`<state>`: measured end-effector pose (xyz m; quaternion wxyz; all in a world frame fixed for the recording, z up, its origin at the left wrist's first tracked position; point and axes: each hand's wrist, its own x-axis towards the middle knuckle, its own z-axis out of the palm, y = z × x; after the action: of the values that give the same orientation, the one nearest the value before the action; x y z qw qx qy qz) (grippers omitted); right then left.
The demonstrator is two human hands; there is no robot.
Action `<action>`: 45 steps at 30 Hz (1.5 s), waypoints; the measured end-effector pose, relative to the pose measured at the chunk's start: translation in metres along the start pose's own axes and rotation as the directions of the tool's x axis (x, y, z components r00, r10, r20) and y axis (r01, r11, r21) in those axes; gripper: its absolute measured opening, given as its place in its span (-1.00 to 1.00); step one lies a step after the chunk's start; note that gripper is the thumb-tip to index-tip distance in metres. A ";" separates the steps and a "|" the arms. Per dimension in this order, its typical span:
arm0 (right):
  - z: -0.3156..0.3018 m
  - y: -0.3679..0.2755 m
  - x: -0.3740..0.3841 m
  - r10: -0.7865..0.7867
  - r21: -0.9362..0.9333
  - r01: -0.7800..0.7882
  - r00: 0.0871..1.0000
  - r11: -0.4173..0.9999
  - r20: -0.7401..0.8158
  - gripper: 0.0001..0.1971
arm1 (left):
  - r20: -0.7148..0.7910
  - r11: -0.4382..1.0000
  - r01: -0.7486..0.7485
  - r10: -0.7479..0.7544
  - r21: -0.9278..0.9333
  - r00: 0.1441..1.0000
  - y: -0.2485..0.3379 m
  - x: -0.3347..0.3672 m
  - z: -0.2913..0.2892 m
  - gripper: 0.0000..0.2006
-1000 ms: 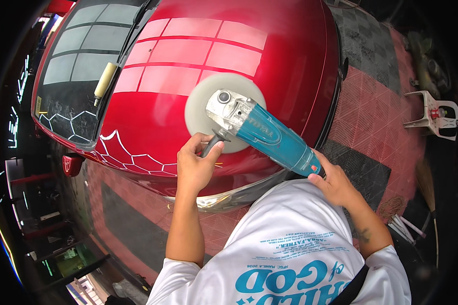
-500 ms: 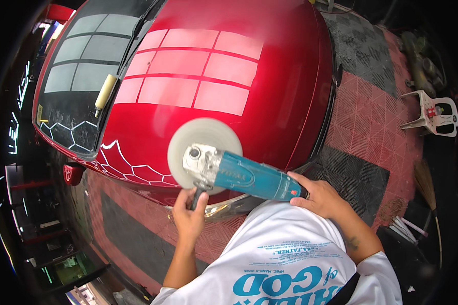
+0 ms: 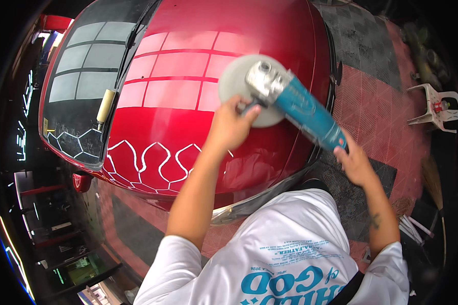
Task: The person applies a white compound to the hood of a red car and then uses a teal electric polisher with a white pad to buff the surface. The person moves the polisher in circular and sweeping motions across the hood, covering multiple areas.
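A teal rotary polisher (image 3: 305, 112) with a silver head reaches across the glossy red car hood (image 3: 188, 129). Its round whitish pad (image 3: 234, 84) lies over the right part of the hood; whether it presses on the paint is hard to tell from above. My left hand (image 3: 232, 123) is closed around the black side handle beside the silver head. At the tool's rear end, my right hand (image 3: 355, 160) grips the body near a small red switch. Reflections of bright rectangular ceiling panels and white hexagon lights show in the paint.
A cream bottle (image 3: 106, 107) rests at the windshield's base, near the wiper. To the right stands a white plastic stool (image 3: 435, 107) with a small bottle on it. A broom (image 3: 435, 188) and white tubes (image 3: 414, 229) are at the far right. Red and grey tiles cover the floor.
Both hands have carried the polisher away from me and to the right, from the hood's near side. The tool is now tilted more steeply, and my left arm stretches further out.
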<state>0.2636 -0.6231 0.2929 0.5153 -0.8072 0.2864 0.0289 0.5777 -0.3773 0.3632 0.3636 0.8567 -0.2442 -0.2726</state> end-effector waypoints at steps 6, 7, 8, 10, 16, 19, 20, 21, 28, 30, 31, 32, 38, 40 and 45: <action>-0.014 0.009 0.023 0.040 0.205 -0.050 0.998 0.978 0.050 -0.19 | 0.231 0.972 0.181 -0.143 -0.151 0.962 0.049 0.031 -0.022 -0.67; -0.008 0.012 0.014 0.046 0.213 -0.058 0.997 0.975 0.059 -0.17 | 0.232 0.972 0.209 -0.180 -0.110 0.956 0.053 0.017 -0.022 -0.67; -0.001 0.012 0.005 0.048 0.222 -0.062 0.996 0.973 0.069 -0.16 | 0.200 0.974 0.210 -0.190 -0.083 0.961 0.047 0.000 -0.020 -0.67; 0.007 0.008 -0.020 0.048 0.131 -0.068 0.988 0.989 0.147 -0.14 | 0.134 0.969 0.193 -0.173 -0.154 0.976 0.016 -0.038 -0.012 -0.66; 0.053 0.000 -0.104 0.000 0.018 -0.006 0.959 1.000 0.284 -0.11 | 0.006 0.919 0.270 -0.280 -0.287 0.960 -0.044 -0.192 -0.002 -0.62; 0.071 -0.015 -0.125 0.039 -0.066 -0.013 0.910 0.998 0.414 -0.08 | 0.001 0.865 0.376 -0.399 -0.333 0.917 -0.058 -0.254 -0.012 -0.63; 0.078 -0.019 -0.129 0.049 -0.101 -0.003 0.889 0.995 0.455 -0.07 | -0.032 0.855 0.372 -0.410 -0.361 0.911 -0.066 -0.272 -0.015 -0.64; 0.085 -0.022 -0.130 0.026 -0.094 0.022 0.879 0.995 0.475 -0.06 | -0.063 0.846 0.367 -0.421 -0.386 0.905 -0.076 -0.288 -0.017 -0.64; 0.132 -0.062 -0.115 -0.042 -0.140 0.145 0.827 0.980 0.561 -0.05 | -0.231 0.874 0.285 -0.394 -0.393 0.890 -0.114 -0.339 -0.055 -0.67; 0.135 -0.047 -0.121 -0.075 -0.135 0.163 0.863 0.977 0.500 -0.06 | -0.221 0.878 0.295 -0.394 -0.377 0.892 -0.113 -0.342 -0.049 -0.67; 0.135 -0.037 -0.124 -0.091 -0.133 0.172 0.879 0.976 0.467 -0.06 | -0.225 0.891 0.277 -0.371 -0.360 0.901 -0.119 -0.342 -0.038 -0.67; 0.134 -0.022 -0.129 -0.082 -0.148 0.158 0.904 0.976 0.420 -0.05 | -0.175 0.876 0.257 -0.351 -0.408 0.920 -0.120 -0.340 -0.027 -0.66; 0.097 0.066 -0.147 0.073 -0.110 -0.059 0.989 0.992 0.128 -0.07 | -0.004 0.993 0.100 -0.100 -0.059 0.995 -0.068 -0.250 0.055 -0.56; 0.072 0.078 -0.136 0.110 -0.038 -0.109 0.993 0.993 0.031 -0.10 | 0.066 0.991 0.098 -0.093 -0.088 0.994 -0.022 -0.204 0.070 -0.58; 0.016 0.075 -0.071 0.093 0.030 -0.090 0.990 0.995 -0.106 -0.23 | 0.154 0.996 0.045 -0.033 -0.076 0.988 0.021 -0.083 0.078 -0.62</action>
<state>0.1716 -0.6019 0.2488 0.5074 -0.7870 0.3509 0.0054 0.4619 -0.3770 0.3576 0.3721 0.8228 -0.2435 -0.3538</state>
